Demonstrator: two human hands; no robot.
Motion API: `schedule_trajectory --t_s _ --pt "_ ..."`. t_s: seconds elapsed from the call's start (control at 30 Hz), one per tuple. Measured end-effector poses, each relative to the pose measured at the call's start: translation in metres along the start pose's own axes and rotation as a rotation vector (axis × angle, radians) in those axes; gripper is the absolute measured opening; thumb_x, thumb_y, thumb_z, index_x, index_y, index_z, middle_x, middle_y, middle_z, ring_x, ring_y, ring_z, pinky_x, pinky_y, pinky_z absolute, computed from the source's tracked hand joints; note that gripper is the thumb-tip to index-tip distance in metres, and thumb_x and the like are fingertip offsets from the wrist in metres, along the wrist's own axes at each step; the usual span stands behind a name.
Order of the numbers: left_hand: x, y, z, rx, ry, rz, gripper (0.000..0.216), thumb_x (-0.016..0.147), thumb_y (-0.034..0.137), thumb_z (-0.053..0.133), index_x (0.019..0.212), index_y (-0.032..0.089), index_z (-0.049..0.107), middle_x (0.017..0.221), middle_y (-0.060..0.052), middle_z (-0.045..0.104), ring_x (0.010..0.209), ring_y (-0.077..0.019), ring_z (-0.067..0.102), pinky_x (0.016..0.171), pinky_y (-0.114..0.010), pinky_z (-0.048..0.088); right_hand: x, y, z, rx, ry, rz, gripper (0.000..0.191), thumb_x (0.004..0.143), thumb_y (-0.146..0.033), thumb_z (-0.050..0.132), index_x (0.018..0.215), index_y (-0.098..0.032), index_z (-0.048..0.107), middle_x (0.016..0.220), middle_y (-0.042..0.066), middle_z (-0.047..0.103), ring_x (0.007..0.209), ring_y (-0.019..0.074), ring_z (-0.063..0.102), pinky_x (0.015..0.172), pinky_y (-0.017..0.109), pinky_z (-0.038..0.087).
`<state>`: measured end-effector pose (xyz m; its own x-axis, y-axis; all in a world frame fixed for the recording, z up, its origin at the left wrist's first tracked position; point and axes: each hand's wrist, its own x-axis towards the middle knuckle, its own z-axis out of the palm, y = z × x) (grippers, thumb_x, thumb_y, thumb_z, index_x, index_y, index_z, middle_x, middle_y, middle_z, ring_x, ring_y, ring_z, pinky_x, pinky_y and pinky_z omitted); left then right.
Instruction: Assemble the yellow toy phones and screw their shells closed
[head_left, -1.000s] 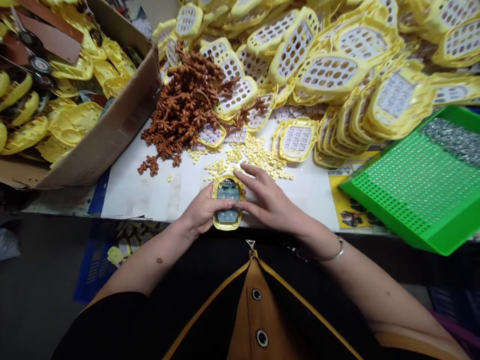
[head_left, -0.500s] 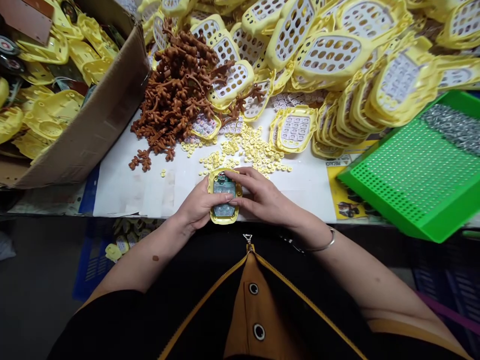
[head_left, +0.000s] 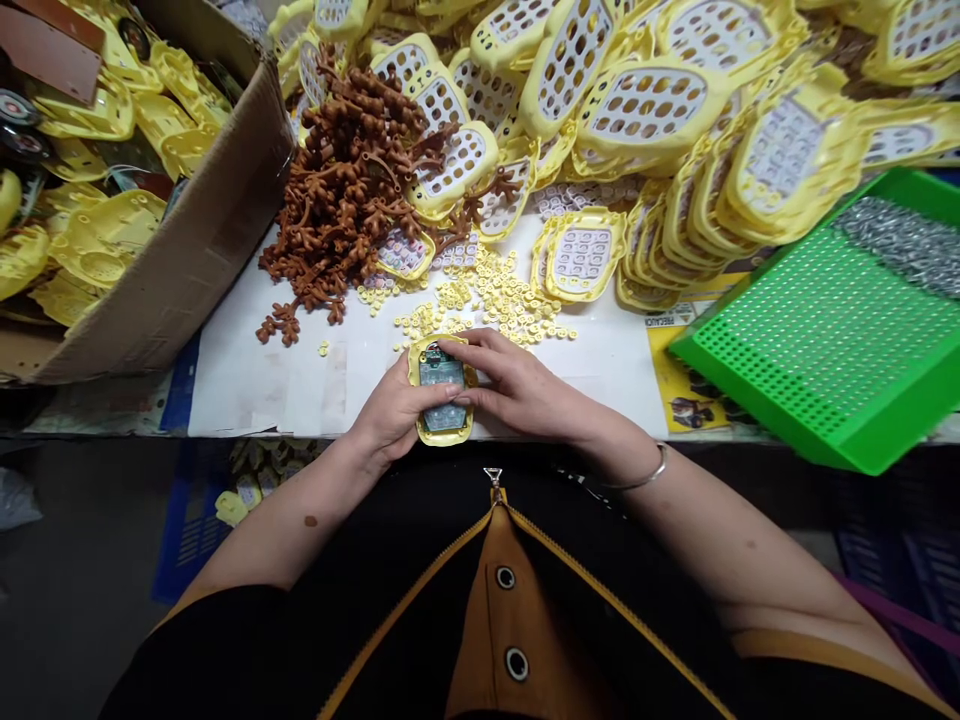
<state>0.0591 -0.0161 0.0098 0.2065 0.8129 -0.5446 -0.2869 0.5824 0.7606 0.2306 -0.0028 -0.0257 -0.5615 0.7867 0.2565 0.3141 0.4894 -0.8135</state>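
A yellow toy phone shell (head_left: 441, 392) with a green circuit board inside lies at the near edge of the white table (head_left: 255, 380). My left hand (head_left: 394, 415) grips its left side, thumb on the board. My right hand (head_left: 514, 390) closes over its right side, fingers curled and pressing onto the board. Just beyond my hands lies a scatter of small yellow buttons (head_left: 495, 295).
A heap of brown plastic sprues (head_left: 352, 190) lies at the back left. Yellow keypad shells (head_left: 675, 110) pile across the back. A cardboard box (head_left: 195, 230) of yellow parts stands left. A green perforated tray (head_left: 832, 330) with metal screws (head_left: 900, 240) sits right.
My right hand has drawn in from the button scatter and closed onto the shell's right side. The left hand keeps its hold. The view has tilted slightly.
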Motion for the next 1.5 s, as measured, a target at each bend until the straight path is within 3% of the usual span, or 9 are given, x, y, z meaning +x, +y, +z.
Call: schedule_trajectory --t_s 0.2,0.37,0.43,0.5,0.6,0.67,0.8,0.97,1.5 --pt "-0.005 0.010 0.003 0.118 -0.057 -0.028 0.049 0.059 0.014 0.082 0.102 0.014 0.061 0.087 -0.004 0.071 0.073 -0.0168 0.067 0.069 -0.028 0.055 -0.018 -0.015 -0.024 -0.147 0.185 -0.084 0.069 0.085 -0.042 0.063 0.144 -0.022 0.035 0.133 0.018 0.052 0.125 0.0294 0.052 0.101 0.051 0.050" --pt "0.004 0.020 0.040 0.226 -0.219 -0.194 0.050 0.058 0.016 0.083 0.102 0.011 0.061 0.089 -0.010 0.072 0.077 -0.0214 0.068 0.070 -0.032 0.056 -0.092 -0.047 -0.098 -0.330 0.888 -0.109 0.057 0.075 -0.033 0.076 0.126 -0.041 0.052 0.127 0.001 0.060 0.126 0.0317 0.053 0.091 0.049 0.058" --pt "0.012 0.015 0.064 0.244 -0.292 -0.246 0.050 0.056 0.015 0.084 0.101 0.012 0.060 0.088 -0.008 0.072 0.075 -0.0198 0.068 0.068 -0.031 0.055 -0.126 -0.056 -0.125 -0.300 1.165 -0.144 0.034 0.083 -0.045 0.064 0.116 -0.045 0.057 0.117 -0.004 0.064 0.126 0.0307 0.054 0.072 0.042 0.061" --pt "0.022 0.005 0.091 0.266 -0.367 -0.306 0.050 0.054 0.013 0.084 0.098 0.014 0.059 0.086 -0.007 0.071 0.072 -0.0186 0.067 0.067 -0.031 0.054 -0.154 -0.057 -0.146 -0.280 1.287 -0.058 0.016 0.090 -0.039 0.054 0.104 -0.040 0.064 0.106 -0.006 0.066 0.119 0.0282 0.060 0.065 0.037 0.058" --pt "0.036 -0.014 0.128 0.283 -0.466 -0.363 0.049 0.053 0.009 0.081 0.094 0.016 0.057 0.083 -0.004 0.070 0.068 -0.0171 0.065 0.065 -0.032 0.053 -0.178 -0.046 -0.166 -0.066 1.302 0.041 0.006 0.079 -0.030 0.069 0.083 -0.026 0.070 0.084 -0.001 0.069 0.081 0.0189 0.070 0.058 0.030 0.055" --pt "0.041 -0.026 0.147 0.302 -0.518 -0.404 0.046 0.052 0.008 0.079 0.092 0.016 0.057 0.080 -0.003 0.068 0.066 -0.0157 0.063 0.064 -0.031 0.052 -0.182 -0.039 -0.174 0.126 1.291 0.123 0.020 0.064 -0.030 0.082 0.078 -0.022 0.071 0.078 0.000 0.068 0.061 0.0122 0.064 0.052 0.026 0.051" --pt "0.044 -0.040 0.169 0.409 -0.561 -0.456 0.043 0.054 0.008 0.075 0.091 0.016 0.056 0.073 0.000 0.065 0.062 -0.0138 0.060 0.062 -0.029 0.050 -0.171 -0.037 -0.180 0.221 1.309 0.062 0.027 0.062 -0.026 0.079 0.088 -0.023 0.071 0.066 -0.002 0.063 0.051 0.0118 0.058 0.050 0.028 0.048" --pt "0.045 -0.041 0.172 0.461 -0.550 -0.450 0.047 0.057 0.012 0.077 0.098 0.017 0.054 0.079 0.000 0.066 0.066 -0.0136 0.061 0.063 -0.029 0.050 -0.160 -0.030 -0.174 0.137 1.186 -0.142 0.028 0.074 -0.034 0.070 0.101 -0.029 0.065 0.049 -0.008 0.047 0.037 0.0107 0.044 0.039 0.028 0.041" --pt "0.047 -0.041 0.172 0.454 -0.515 -0.493 0.048 0.058 0.015 0.081 0.099 0.018 0.055 0.081 -0.001 0.068 0.068 -0.0141 0.062 0.063 -0.028 0.051 -0.174 0.002 -0.161 0.136 1.113 -0.025 0.026 0.077 -0.029 0.068 0.102 -0.032 0.062 0.058 -0.006 0.050 0.045 0.0137 0.048 0.043 0.030 0.041"
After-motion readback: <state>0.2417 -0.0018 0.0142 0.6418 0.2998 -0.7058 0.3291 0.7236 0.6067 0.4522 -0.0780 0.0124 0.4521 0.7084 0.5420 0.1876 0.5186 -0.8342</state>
